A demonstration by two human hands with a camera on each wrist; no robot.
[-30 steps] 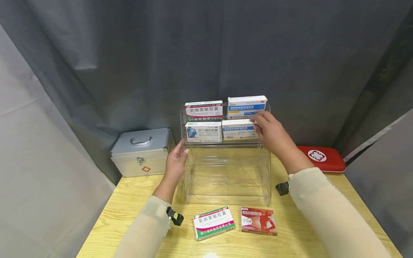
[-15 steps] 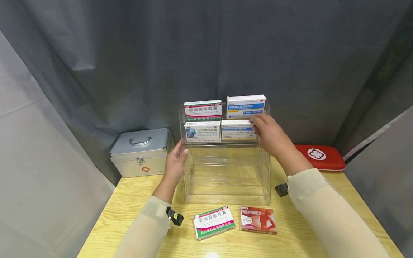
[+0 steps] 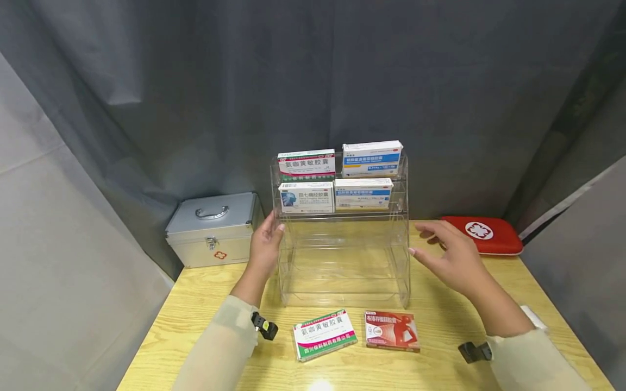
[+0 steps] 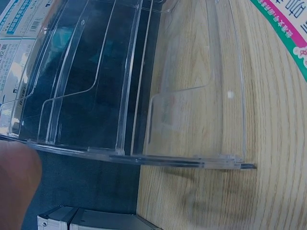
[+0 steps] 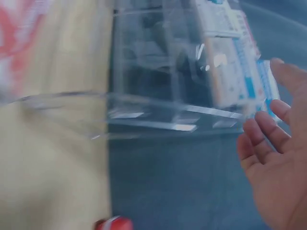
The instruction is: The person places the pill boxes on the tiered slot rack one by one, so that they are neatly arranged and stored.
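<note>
A clear acrylic display rack [image 3: 342, 300] with several tiers stands on the table. My left hand [image 3: 264, 248] holds its left side, thumb at the front edge and fingers along the outside; the left wrist view shows only the thumb [image 4: 17, 177], right at the side panel. To the right of the rack my right hand [image 3: 455, 259] is in the air with nothing in it, thumb and fingers spread apart. Four-sided medicine boxes fill the upper tiers: a green-and-white box [image 3: 307, 165] and a blue-and-white box [image 3: 371, 159] on top, a white box [image 3: 306, 197] and another blue-and-white box [image 3: 363, 194] below.
In front of the rack lie a green-and-white medicine box [image 3: 325, 335] and a red medicine box [image 3: 391, 330]. A silver first-aid case [image 3: 215, 231] stands at the back left, a red first-aid pouch [image 3: 494, 239] at the back right. A grey curtain [image 3: 313, 70] hangs behind.
My right hand has let go of the blue-and-white box on the second tier and moved down and right, beside the rack. The left hand stays on the rack's side.
</note>
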